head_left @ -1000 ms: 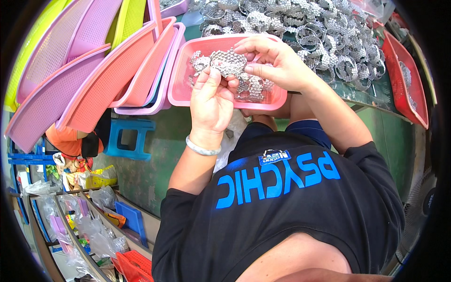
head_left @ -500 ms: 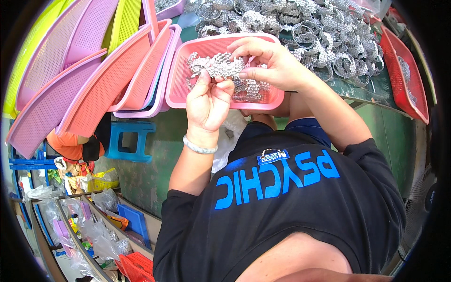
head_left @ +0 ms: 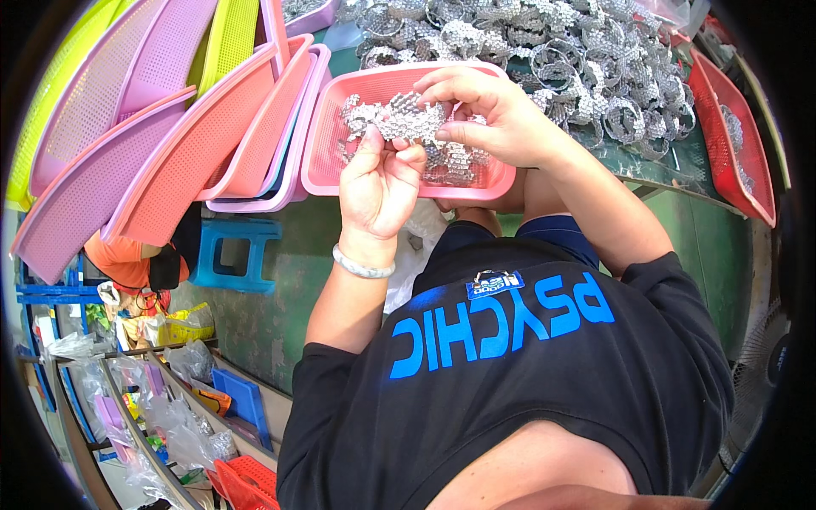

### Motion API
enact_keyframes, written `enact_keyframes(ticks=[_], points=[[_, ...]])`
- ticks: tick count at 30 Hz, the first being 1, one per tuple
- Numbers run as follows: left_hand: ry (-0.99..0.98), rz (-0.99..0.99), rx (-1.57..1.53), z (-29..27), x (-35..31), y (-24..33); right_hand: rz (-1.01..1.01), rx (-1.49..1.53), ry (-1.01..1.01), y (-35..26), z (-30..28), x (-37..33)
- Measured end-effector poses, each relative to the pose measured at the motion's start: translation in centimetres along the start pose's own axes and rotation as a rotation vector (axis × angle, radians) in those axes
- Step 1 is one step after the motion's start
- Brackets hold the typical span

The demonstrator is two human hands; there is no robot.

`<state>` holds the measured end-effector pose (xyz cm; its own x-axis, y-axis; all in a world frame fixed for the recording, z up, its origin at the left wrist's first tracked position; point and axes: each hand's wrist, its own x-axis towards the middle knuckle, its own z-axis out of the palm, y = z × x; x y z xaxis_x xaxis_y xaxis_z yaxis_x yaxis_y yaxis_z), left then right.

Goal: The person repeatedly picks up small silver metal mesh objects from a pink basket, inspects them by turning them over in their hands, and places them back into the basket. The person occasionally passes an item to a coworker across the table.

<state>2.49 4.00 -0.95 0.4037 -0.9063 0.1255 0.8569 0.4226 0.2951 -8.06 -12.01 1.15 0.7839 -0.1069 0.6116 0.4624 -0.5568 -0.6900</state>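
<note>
A silver, brick-patterned metal link band (head_left: 398, 121) stretches between my two hands, above a pink perforated basket (head_left: 321, 161). My left hand (head_left: 374, 183) pinches its lower edge between thumb and fingers, palm turned up. My right hand (head_left: 489, 115) grips its right end, thumb below and fingers curled over the top. More silver link pieces (head_left: 459, 166) lie in the basket under my hands; the fingers partly hide them. A pale bangle circles my left wrist.
A large heap of silver link bands (head_left: 569, 68) covers the green table beyond the basket. Stacked pink, purple and yellow-green baskets (head_left: 195, 140) lean at the left. A red basket (head_left: 722, 136) stands at the right edge. A blue stool (head_left: 238, 255) and a shelf unit with bags are lower left.
Both hands keep their hold on the band and have hardly moved. The whole view has shifted very slightly.
</note>
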Motion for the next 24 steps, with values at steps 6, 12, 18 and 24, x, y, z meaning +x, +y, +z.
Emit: enact_keyframes(ticks=[6, 12, 18, 24], points=[[0.064, 0.054, 0.181, 1.1, -0.3, -0.7, -0.014, -0.06, 0.061, -0.5, 0.1, -0.1], [0.016, 0.072, 0.397, 0.7, -0.8, -1.3, -0.066, -0.177, 0.052, -0.9, 0.2, 0.0], [0.044, 0.101, 0.413, 2.0, -1.1, -1.4, -0.155, -0.173, 0.082, -1.3, 0.6, 0.2], [0.034, 0.146, 0.432, 2.0, -1.6, -1.3, -0.213, -0.219, 0.093, -2.0, 1.1, 0.4]])
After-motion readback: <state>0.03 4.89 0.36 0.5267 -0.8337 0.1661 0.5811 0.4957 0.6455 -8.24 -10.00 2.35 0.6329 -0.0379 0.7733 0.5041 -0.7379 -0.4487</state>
